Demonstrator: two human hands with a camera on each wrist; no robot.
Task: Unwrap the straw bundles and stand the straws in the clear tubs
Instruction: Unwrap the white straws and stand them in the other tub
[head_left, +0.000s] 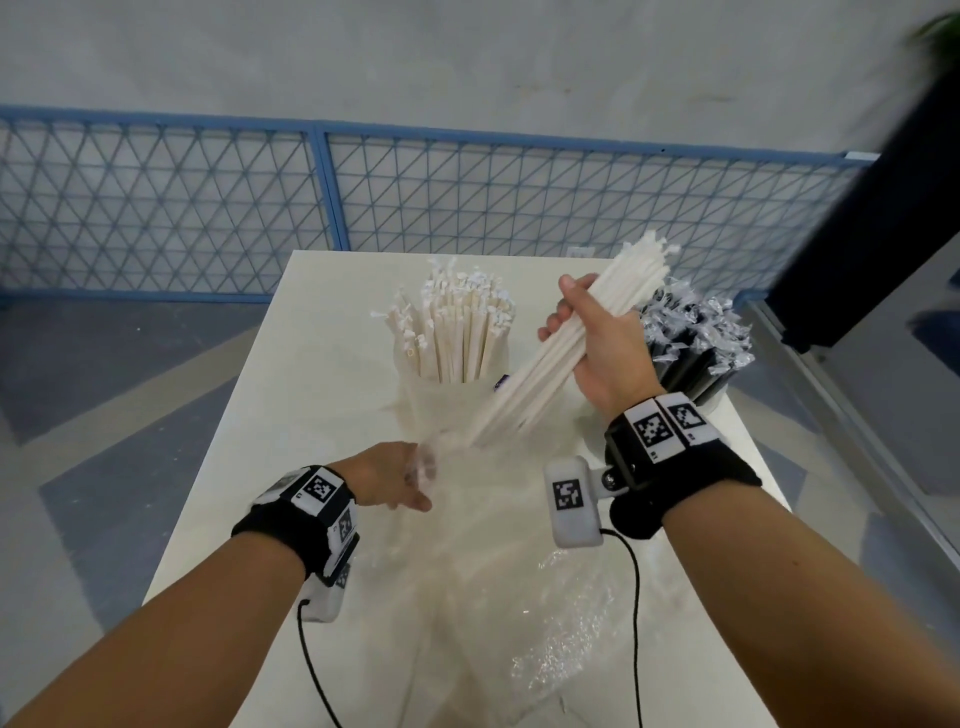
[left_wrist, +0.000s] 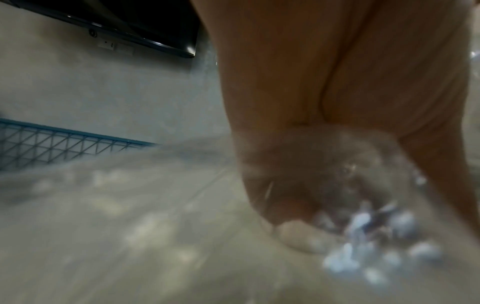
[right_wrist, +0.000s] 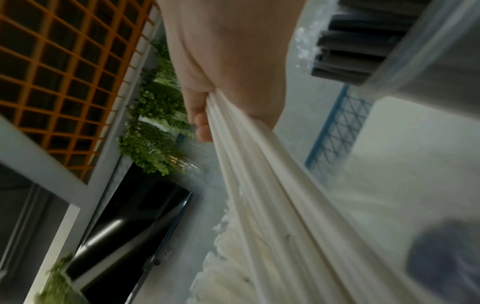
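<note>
My right hand (head_left: 582, 322) grips a bundle of white paper-wrapped straws (head_left: 561, 353) around its middle, held slanted above the table, lower end toward my left hand. In the right wrist view the straws (right_wrist: 259, 185) run out from under my curled fingers (right_wrist: 202, 127). My left hand (head_left: 400, 478) is lower, fingers curled on clear plastic wrap (head_left: 431, 457) that trails off the bundle's lower end; the left wrist view shows crumpled wrap (left_wrist: 363, 226) in the fist (left_wrist: 324, 185). A clear tub (head_left: 447, 405) holds upright white straws (head_left: 452, 332). Another tub at right holds black straws (head_left: 696, 353).
More crumpled clear wrap (head_left: 561, 634) lies on the white table (head_left: 291, 415) near its front edge. A blue mesh fence (head_left: 322, 202) runs behind the table. A dark panel (head_left: 883, 208) stands at the right, beside the black-straw tub.
</note>
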